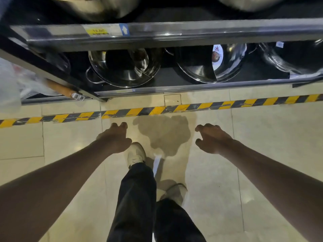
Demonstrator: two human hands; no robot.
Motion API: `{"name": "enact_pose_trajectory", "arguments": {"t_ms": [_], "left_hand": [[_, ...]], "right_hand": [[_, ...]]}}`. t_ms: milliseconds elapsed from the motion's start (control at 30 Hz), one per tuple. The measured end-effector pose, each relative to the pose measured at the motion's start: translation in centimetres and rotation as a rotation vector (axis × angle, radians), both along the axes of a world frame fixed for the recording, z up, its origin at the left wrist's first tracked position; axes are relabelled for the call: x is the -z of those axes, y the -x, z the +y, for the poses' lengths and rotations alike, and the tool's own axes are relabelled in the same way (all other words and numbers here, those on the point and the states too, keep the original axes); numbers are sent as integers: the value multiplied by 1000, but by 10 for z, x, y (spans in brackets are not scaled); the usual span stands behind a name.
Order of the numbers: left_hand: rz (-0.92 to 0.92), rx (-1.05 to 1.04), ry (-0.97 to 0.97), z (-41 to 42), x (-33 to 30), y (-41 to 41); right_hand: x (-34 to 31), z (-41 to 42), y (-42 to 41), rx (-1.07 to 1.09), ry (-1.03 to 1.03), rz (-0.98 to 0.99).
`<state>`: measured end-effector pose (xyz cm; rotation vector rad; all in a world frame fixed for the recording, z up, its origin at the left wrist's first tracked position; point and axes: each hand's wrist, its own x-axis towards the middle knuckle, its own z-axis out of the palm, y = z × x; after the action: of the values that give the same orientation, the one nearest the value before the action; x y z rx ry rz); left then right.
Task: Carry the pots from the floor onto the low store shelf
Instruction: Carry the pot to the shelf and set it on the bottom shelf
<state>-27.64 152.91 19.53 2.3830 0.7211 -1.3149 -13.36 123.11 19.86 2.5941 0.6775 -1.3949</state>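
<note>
Three shiny steel pots stand in a row on the low black shelf (174,89): a handled pot (122,69) at the left, a divided pot (209,65) with a label in the middle, and a third pot (293,56) cut off at the right. My left hand (115,138) and my right hand (211,138) hover over the tiled floor in front of the shelf, fingers apart and curled, holding nothing. No pot is visible on the floor.
A steel shelf rail (157,34) with a yellow price tag overhangs the low shelf. Yellow-black hazard tape (157,110) runs across the floor. Plastic-wrapped goods (26,81) and a wooden handle (59,88) lie at the left. My feet (136,154) stand between the arms.
</note>
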Motion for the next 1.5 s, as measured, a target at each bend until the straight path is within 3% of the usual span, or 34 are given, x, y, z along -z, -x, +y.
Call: {"name": "enact_pose_trajectory", "arguments": {"t_ms": [233,433,567,867,933,1067,1167,1300,1500], "left_hand": [[-139,-34,-55,-9,43,-68],[-359,175,-168,5,119,-139],[-357,202,-187,3,145,-138],[-331,467,-300,84,130,-74],[-303,409,-298,92,124,-68],[-311,102,-217,55,120,-86],[-252,-9,-163,26,131,-104],[-291,25,-209,32,150,-102],[-296,91,-251,54,149,-98]], "right_hand": [[43,66,-52,-177,-107,-47],[103,166,-145,-127,-211,-433],[130,160,-160,-255,-8,-418],[133,123,-165,-161,-79,-314],[129,124,-163,-138,-99,-333],[132,104,-153,-68,-60,-467],[137,68,-153,80,33,-531],[138,28,-153,157,168,-481],[135,47,-142,190,48,-378]]}}
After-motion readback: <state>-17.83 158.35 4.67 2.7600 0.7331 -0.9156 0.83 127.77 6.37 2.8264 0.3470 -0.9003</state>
